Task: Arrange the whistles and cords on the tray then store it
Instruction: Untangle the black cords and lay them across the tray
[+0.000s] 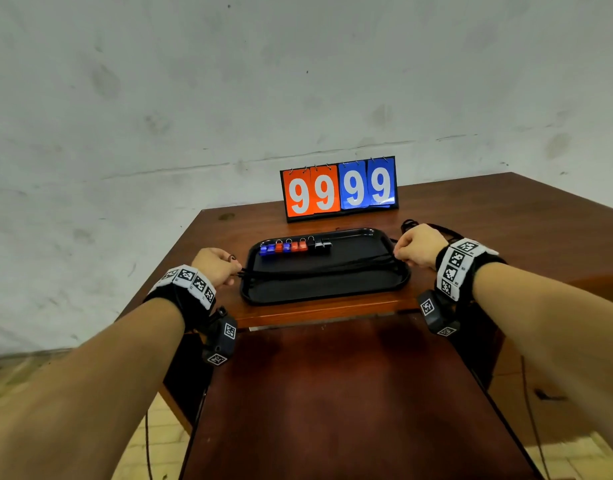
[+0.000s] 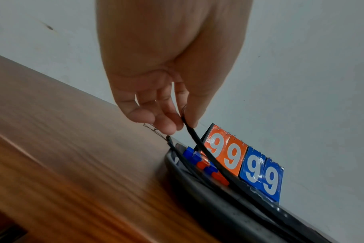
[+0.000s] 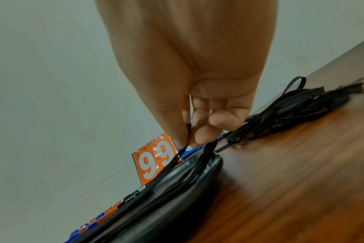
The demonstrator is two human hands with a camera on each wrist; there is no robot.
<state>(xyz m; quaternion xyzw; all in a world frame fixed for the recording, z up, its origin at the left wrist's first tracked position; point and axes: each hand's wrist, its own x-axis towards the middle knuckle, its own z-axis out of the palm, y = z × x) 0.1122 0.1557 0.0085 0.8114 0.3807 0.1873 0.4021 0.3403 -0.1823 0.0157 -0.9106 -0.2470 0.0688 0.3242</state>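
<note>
A black tray [image 1: 319, 294] lies on the brown table. Along its far side stands a row of blue, red and black whistles [image 1: 294, 246]. Black cords [image 1: 319, 268] stretch across the tray from left to right. My left hand [image 1: 217, 266] pinches the end of one cord [image 2: 199, 144] at the tray's left rim. My right hand [image 1: 414, 245] pinches the other end of a cord [image 3: 175, 160] at the right rim. A heap of loose black cords [image 3: 297, 106] lies on the table beyond my right hand.
A flip scoreboard [image 1: 339, 188] reading 9999 in orange and blue stands upright just behind the tray. The table [image 1: 506, 216] ends at a grey wall. A lower brown surface [image 1: 332, 393] lies in front of the table edge.
</note>
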